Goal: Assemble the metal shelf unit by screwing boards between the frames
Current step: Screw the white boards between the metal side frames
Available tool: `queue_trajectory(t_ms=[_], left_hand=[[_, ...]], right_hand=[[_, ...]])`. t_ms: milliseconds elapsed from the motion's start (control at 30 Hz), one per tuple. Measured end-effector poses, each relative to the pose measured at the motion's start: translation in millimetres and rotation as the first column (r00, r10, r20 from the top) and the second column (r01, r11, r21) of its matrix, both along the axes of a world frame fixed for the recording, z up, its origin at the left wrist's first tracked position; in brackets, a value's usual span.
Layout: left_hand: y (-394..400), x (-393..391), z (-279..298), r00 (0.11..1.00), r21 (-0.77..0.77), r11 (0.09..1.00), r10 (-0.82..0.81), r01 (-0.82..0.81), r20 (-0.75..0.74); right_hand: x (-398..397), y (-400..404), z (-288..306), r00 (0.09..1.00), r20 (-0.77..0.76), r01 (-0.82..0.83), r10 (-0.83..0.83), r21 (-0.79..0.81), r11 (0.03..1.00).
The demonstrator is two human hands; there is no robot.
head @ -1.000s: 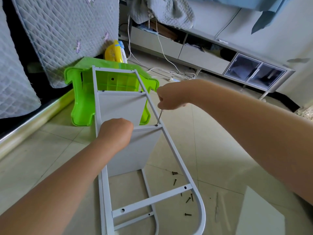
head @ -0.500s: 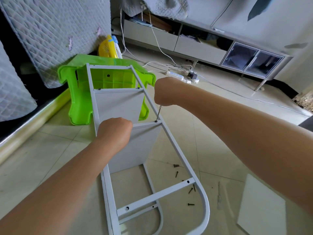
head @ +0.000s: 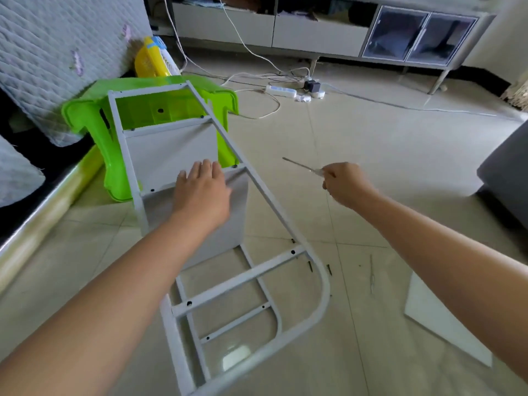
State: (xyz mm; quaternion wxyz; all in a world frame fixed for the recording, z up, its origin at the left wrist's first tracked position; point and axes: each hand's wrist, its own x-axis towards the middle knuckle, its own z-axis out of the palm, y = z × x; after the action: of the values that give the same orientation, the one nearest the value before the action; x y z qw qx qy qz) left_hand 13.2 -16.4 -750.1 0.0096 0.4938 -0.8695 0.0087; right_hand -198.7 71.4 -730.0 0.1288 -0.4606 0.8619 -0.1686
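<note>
- the right hand (head: 344, 182) was closed around the handle of a screwdriver (head: 303, 166), its thin shaft pointing up-left in the air, clear of the metal.
- the left hand (head: 201, 192) lay flat, fingers spread and gripping nothing, on the crossbar and top edge of the nearer grey board (head: 240, 212).
- the metal frame (head: 274, 207) lay tilted on the floor, its far end propped against a green plastic stool (head: 85, 121); a second board (head: 171, 150) sat fixed between the rails further up.
- loose screws (head: 310, 265) lay on the tiles just beside the frame's curved end, and a white panel (head: 440, 318) lay apart to the right.
- a power strip (head: 281, 91) with cables lay near the low cabinet (head: 314, 32).
- a second ago the right hand drove the screwdriver tip into the crossbar hole and the left was fisted on the board; since then the tool had lifted away and the left hand had flattened.
</note>
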Motion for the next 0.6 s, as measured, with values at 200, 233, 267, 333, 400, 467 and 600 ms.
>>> queue_trajectory(t_ms=[200,233,267,333,400,467,600], left_hand=[[6.9,-27.0,-4.8,0.991,0.033,0.99,-0.136,0.136,-0.011],[7.0,-26.1,-6.0,0.99,0.02,0.99,-0.139,0.139,-0.002],[7.4,-25.2,-7.1,0.99,0.003,0.99,-0.142,0.142,0.007],[9.3,-24.2,-8.2,0.99,-0.022,0.99,-0.142,0.142,0.024],[10.0,-24.3,-7.9,0.99,-0.027,0.99,-0.137,0.138,0.033],[8.6,-24.1,-7.6,0.99,-0.037,0.989,-0.139,0.141,0.037],[6.6,-22.5,-8.6,0.985,-0.049,0.985,-0.16,0.163,0.06]], right_hand=[[-4.5,71.3,-131.2,0.998,0.061,-0.017,-0.002,0.319,0.948],[1.7,82.0,-149.3,0.997,0.074,-0.035,0.01,0.34,0.94],[7.7,90.7,-165.1,0.996,0.08,-0.055,0.027,0.373,0.926],[17.4,103.0,-192.5,0.995,0.058,-0.099,0.081,0.459,0.883],[24.6,109.1,-210.7,0.989,0.028,-0.137,0.145,0.548,0.825],[30.5,110.7,-222.6,0.989,0.017,-0.129,0.149,0.598,0.791],[42.1,108.2,-231.5,0.99,0.076,-0.142,0.122,0.631,0.763]])
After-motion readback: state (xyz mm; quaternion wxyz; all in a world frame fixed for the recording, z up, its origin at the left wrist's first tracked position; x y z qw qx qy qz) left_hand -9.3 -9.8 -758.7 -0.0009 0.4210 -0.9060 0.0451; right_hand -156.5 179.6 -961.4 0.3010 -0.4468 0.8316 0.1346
